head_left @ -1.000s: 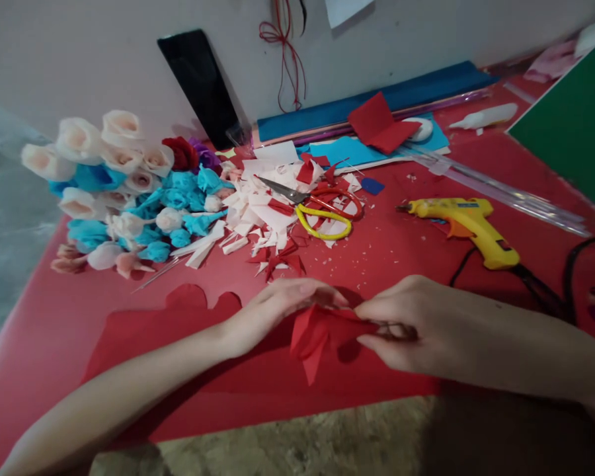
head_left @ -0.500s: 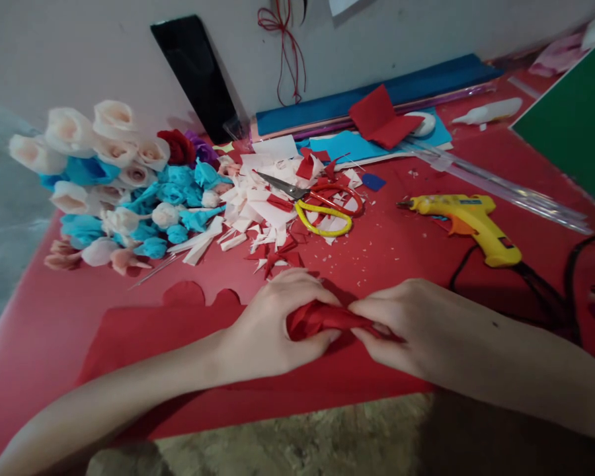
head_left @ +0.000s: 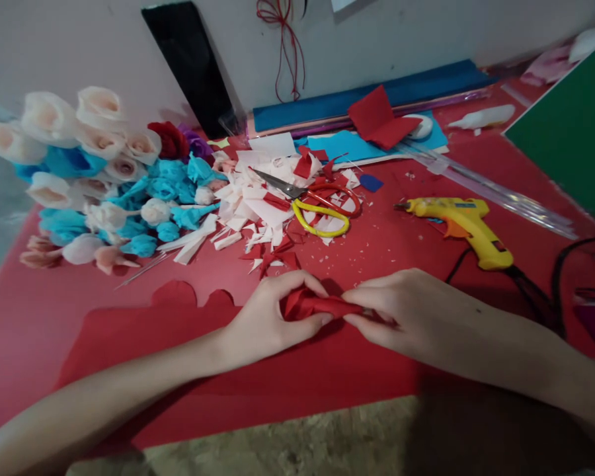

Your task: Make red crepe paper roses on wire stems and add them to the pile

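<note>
Between my two hands, near the table's front edge, is a red paper flower with a narrow twisted base. My left hand curls around its wider, petalled end, thumb below and fingers above. At the narrow base, my right hand pinches with thumb and fingers; part of the base is hidden there. Beneath both hands lies a large sheet of red crepe paper. Two rounded red paper pieces, a larger petal and a smaller petal, stick out past the sheet's far edge.
Scissors rest on white and red paper scraps. Right of them lies a yellow glue gun with its black cord. Many finished paper flowers crowd the left. Clear glue sticks, a white bottle and a green board are farther right.
The whole view has shifted slightly, moving things a little to the left. Both hands keep hold of the red flower, and its twisted base shows a bit more clearly.
</note>
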The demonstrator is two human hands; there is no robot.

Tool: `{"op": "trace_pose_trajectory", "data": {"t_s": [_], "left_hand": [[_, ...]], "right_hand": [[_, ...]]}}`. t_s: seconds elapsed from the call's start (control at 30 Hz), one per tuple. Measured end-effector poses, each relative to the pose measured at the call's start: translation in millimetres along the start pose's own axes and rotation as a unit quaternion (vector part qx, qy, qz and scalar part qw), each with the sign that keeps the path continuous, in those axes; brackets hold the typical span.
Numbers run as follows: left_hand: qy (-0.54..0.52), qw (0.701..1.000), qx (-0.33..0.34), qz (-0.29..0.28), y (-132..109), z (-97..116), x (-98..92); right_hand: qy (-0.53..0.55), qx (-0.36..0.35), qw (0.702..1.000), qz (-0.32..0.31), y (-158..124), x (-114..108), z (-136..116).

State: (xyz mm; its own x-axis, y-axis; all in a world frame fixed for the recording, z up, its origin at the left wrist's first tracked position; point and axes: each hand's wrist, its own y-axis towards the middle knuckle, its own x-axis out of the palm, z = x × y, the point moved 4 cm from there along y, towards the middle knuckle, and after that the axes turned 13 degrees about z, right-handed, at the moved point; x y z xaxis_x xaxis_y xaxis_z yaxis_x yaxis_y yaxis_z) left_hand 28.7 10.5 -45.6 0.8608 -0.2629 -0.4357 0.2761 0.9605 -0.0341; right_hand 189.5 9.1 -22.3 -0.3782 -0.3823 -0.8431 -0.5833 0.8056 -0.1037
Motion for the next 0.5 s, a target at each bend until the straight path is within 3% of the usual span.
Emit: {"op": "trace_pose_trajectory", "data": {"t_s": [0.37, 0.43, 0.5], "left_hand": [[-0.048, 0.999, 0.007, 0.012, 4.3, -3.8, -0.1], [-0.047, 0.999, 0.015, 0.021, 4.9, -6.1, -1.3], [-0.051, 0.998, 0.021, 0.025, 5.1, -8.6, -2.1]], "right_hand": [[-0.034, -0.009, 0.999, 0.0, 4.6, -4.2, -5.0], [-0.062, -0.033, 0.997, 0.038, 0.5, -12.6, -10.3], [-0.093, -0.055, 0.987, 0.12, -6.1, -29.3, -14.1]]}}
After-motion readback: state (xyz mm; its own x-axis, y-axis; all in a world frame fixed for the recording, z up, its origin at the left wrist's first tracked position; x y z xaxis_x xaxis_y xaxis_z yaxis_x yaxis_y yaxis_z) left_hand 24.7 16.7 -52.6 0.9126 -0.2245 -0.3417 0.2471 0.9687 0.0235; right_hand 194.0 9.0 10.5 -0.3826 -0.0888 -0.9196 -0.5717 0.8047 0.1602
